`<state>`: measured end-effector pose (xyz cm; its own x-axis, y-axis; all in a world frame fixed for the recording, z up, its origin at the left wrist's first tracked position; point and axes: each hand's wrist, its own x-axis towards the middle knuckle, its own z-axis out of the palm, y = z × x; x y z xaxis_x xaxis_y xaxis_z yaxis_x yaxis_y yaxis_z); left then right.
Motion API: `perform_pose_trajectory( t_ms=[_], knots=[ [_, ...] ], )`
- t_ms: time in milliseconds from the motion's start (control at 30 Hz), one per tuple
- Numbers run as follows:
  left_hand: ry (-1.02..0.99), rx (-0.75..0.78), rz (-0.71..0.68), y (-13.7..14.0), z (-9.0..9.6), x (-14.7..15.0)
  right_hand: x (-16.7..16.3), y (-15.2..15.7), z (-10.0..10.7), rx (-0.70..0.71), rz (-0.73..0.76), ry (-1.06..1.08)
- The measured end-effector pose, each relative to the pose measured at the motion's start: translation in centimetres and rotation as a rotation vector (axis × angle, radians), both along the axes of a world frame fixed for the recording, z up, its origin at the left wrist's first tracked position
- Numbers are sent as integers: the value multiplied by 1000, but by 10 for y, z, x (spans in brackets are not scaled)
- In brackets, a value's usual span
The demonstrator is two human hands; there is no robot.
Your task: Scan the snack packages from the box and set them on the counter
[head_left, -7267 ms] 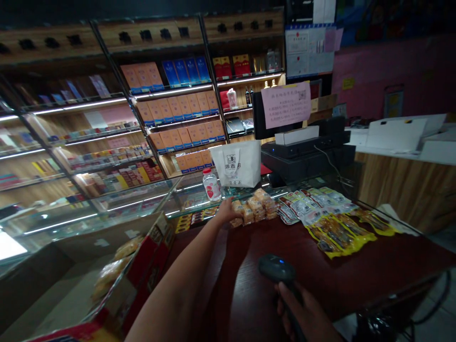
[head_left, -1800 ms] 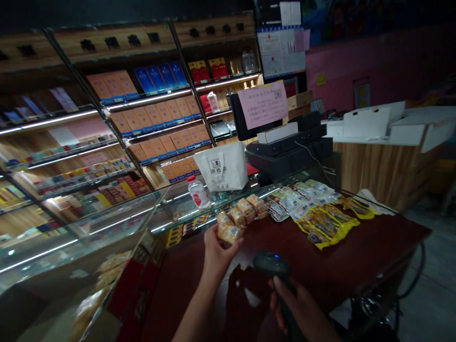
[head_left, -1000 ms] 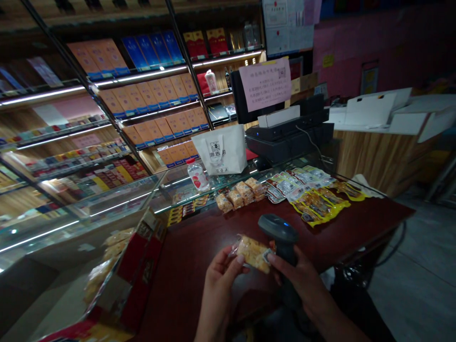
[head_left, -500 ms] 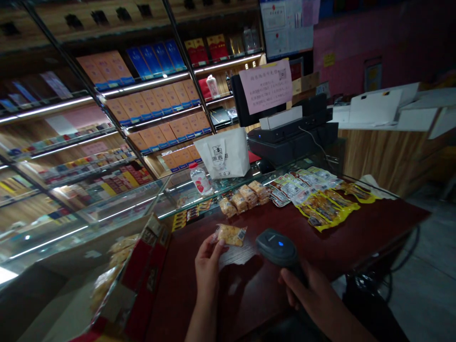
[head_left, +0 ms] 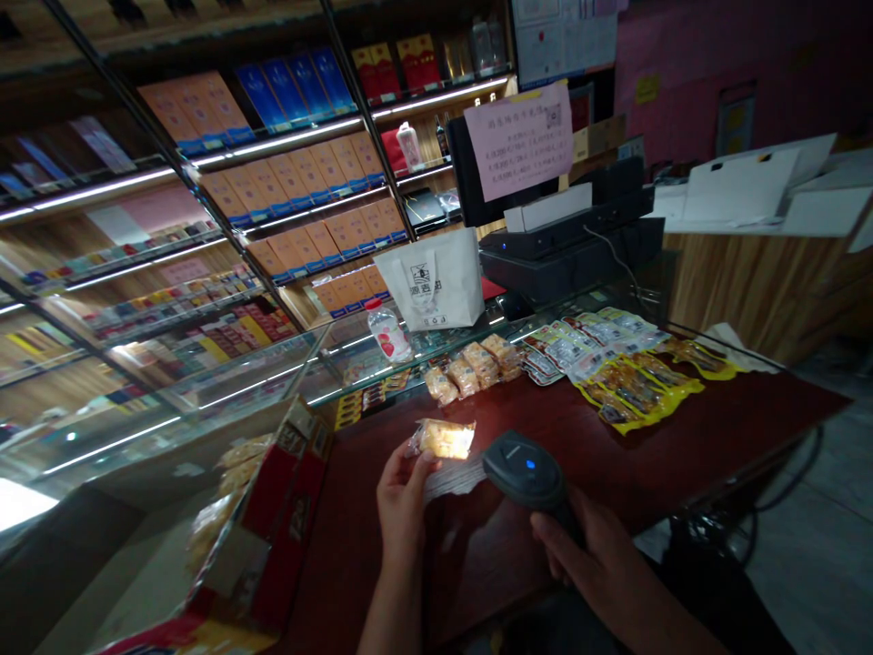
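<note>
Between thumb and fingers, my left hand (head_left: 404,487) pinches a small clear-wrapped snack packet (head_left: 447,439) by its left end. Bright light falls on the packet's right part. My right hand (head_left: 590,550) is wrapped around the handle of a dark barcode scanner (head_left: 524,468), whose head points toward the packet and shows a blue light. Below the packet, a white printed paper (head_left: 454,482) lies on the dark red counter (head_left: 546,423). Behind it sits a row of similar wrapped snacks (head_left: 474,368). Yellow-edged snack pouches (head_left: 637,387) lie in a row to the right.
An open carton (head_left: 273,509) holding wrapped snacks stands at the left. Toward the back are a red-capped bottle (head_left: 387,332), a white bag (head_left: 436,282) and a dark register (head_left: 579,246) with a pink notice (head_left: 519,141). Stocked shelves (head_left: 300,186) rise behind a glass case.
A bright patch of light has appeared on the packet in my left hand. The scanner head is slightly nearer to it. The camera view has shifted a little.
</note>
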<state>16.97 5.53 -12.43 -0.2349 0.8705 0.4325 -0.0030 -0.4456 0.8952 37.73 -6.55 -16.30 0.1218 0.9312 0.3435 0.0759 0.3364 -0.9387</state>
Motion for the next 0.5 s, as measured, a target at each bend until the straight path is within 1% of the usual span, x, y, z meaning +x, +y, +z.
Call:
perform_pose_trajectory(
  t_ms=[133, 233, 367, 500],
  knots=[
    [-45, 15, -21, 2, -2, 0, 0, 2, -4, 4, -16, -15],
    [-54, 18, -24, 2, -2, 0, 0, 3, -4, -4, 10, -47],
    [-75, 12, -14, 1, -2, -2, 1, 6, 0, -10, 51, -83],
    [-140, 8, -2, 2, -3, -4, 0, 14, 6, 0, 97, -131]
  ],
)
